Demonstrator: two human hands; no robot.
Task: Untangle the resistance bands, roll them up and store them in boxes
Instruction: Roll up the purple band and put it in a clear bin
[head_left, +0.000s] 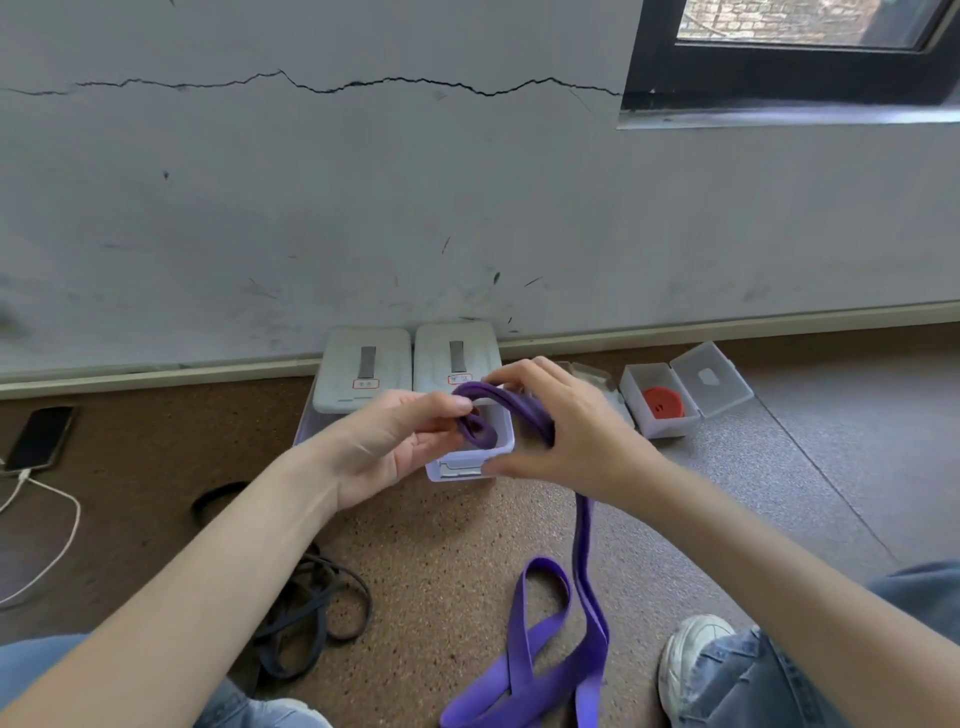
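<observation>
Both hands hold a purple resistance band (584, 561) above an open pale lilac box (470, 457). My left hand (384, 441) pinches the small rolled start of the band between thumb and fingers. My right hand (566, 431) grips the strip just right of the roll, and from there the rest hangs down and lies in loose loops on the floor. A dark blue-black band (311, 618) lies tangled on the floor under my left forearm. A rolled red band (663, 402) sits in a small clear box (662, 400) at the right, lid open.
Two white box lids (410, 364) lean against the wall behind the lilac box. A phone (40, 437) with a white cable lies at the far left. My knees and a white shoe (691, 660) frame the bottom edge. Brown cork mat meets grey floor on the right.
</observation>
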